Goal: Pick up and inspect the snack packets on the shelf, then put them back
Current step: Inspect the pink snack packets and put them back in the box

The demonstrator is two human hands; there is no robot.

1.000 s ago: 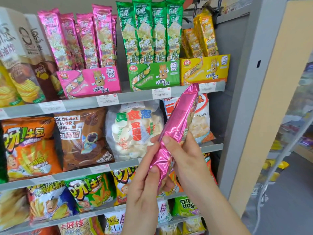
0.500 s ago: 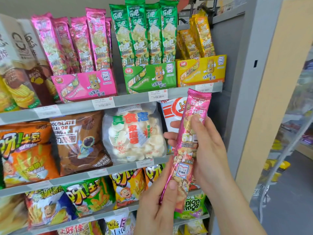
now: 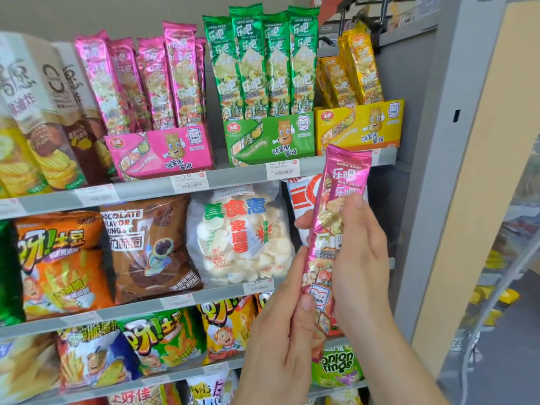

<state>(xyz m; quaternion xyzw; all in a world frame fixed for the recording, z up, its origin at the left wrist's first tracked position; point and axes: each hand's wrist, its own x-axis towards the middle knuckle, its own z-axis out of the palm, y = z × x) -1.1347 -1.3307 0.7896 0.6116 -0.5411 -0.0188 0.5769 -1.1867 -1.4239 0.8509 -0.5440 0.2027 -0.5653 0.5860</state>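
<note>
Packet (image 3: 336, 229) upright at right of frame, printed front showing, left hand (image 3: 280, 340) pinching its lower edge, right hand (image 3: 362, 258) gripping its middle

Lower edge of the pink packet (image 3: 340, 182) sits behind your left hand (image 3: 280, 340); fingers of your right hand (image 3: 363, 258) are mostly hidden behind it. Price labels (image 3: 189, 181), 9 o'clock: too small to read. Aisle goods (image 3: 496, 299), 4 o'clock: blurred. Bottom bags (image 3: 204, 390), 6 o'clock: cut off.

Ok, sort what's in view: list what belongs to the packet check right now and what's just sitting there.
Job: long pink foil snack packet, being held; pink cardboard display box of matching packets.
Just there: tall green foil packets; yellow cardboard display box; brown chocolate rings bag; clear bag of white crackers.
</note>
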